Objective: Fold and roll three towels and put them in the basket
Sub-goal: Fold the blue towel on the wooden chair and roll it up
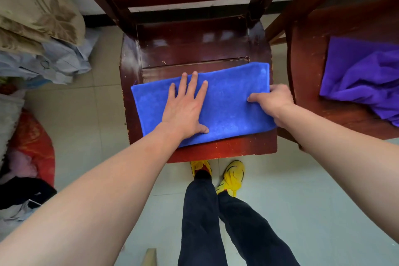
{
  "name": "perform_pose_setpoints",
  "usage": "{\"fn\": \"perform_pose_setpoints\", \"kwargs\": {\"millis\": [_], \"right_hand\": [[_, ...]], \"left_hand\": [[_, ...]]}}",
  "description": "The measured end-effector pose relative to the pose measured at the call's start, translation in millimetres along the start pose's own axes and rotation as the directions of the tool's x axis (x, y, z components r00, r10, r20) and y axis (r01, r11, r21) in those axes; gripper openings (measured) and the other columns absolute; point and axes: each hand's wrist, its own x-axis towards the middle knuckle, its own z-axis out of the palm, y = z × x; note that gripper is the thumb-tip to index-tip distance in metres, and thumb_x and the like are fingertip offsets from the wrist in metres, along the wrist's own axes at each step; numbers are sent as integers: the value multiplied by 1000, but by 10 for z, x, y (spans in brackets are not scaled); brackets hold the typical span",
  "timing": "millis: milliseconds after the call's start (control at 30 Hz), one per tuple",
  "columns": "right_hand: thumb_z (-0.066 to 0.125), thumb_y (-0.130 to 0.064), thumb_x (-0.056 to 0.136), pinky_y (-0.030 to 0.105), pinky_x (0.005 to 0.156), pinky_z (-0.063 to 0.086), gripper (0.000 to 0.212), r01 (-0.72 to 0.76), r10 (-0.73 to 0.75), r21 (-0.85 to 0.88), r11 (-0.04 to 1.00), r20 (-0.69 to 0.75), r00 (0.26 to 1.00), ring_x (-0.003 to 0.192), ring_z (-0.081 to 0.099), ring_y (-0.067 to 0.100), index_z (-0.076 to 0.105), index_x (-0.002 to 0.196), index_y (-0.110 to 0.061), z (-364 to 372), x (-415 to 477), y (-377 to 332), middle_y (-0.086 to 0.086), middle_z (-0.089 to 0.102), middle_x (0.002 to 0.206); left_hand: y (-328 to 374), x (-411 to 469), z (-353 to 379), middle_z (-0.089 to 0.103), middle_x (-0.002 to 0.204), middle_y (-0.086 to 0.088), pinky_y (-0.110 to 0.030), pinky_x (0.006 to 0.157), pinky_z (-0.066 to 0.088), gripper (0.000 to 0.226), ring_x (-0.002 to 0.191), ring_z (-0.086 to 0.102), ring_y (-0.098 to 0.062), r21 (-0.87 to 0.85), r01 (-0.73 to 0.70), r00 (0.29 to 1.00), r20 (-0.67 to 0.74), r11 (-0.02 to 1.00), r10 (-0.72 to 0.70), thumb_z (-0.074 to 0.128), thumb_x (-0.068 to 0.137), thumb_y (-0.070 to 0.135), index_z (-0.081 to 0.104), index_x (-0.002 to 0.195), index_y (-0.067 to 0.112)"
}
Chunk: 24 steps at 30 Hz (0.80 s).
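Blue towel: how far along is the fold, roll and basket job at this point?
Done: the blue towel lies folded into a flat strip on the chair. In hand: the left hand presses flat on it while the right hand grips its right end. Left: it is not yet rolled, the purple towel lies crumpled on the second chair, and no basket or rolled towel is in view.

Wooden chair (194, 49), yellow shoes (231, 177), bedding pile (38, 17)

Dark wooden chairs (194, 49), tiled floor (302, 190)
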Motion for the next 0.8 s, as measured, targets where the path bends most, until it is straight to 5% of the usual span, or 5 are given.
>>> {"fn": "perform_pose_setpoints", "kwargs": {"millis": [300, 400, 533, 667, 800], "right_hand": [[79, -7, 74, 30, 66, 56, 26, 75, -114, 193, 978, 199, 973, 80, 72, 18, 64, 95, -13, -415, -49, -51, 3, 72, 98], [80, -7, 73, 27, 64, 56, 34, 225, -261, 191, 955, 189, 947, 79, 71, 14, 61, 99, -18, -509, -258, -232, 0, 71, 97], [79, -12, 73, 31, 72, 55, 39, 410, -408, 36, 911, 209, 889, 82, 67, 13, 54, 103, -18, -373, -622, -498, -4, 67, 94], [72, -20, 75, 35, 65, 47, 37, 524, -473, -189, 830, 257, 843, 72, 61, 19, 47, 102, -23, 51, -968, -678, -5, 63, 80], [64, -18, 78, 39, 65, 47, 36, 575, -477, -319, 754, 336, 812, 76, 57, 30, 41, 105, -25, 699, -1171, -741, 3, 62, 78]], "left_hand": [[105, 139, -10, -19, 159, -15, -64, 114, 7, 147, 145, -16, -41, 32, -4, 1000, 20, 999, 3, 67, 49, 82, -14, 151, 16], [-30, -2, -138, -10, 161, -12, -52, 118, 8, 126, 148, -8, -33, -115, 25, 997, -66, 993, -33, 65, 65, 73, -5, 153, 17], [-448, -345, -279, 26, 154, -16, -46, 107, 29, 69, 140, 25, -33, -349, 234, 908, -255, 907, -332, 61, 85, 41, 39, 142, 9], [-856, -744, -262, 50, 126, -18, -47, 94, 40, 42, 117, 46, -38, -471, 398, 840, -157, 787, -519, 61, 84, 24, 56, 123, 7], [-1094, -1121, -101, 54, 116, -17, -44, 90, 43, 35, 111, 50, -37, -535, 463, 800, -90, 707, -593, 60, 85, 19, 59, 118, 6]]}}
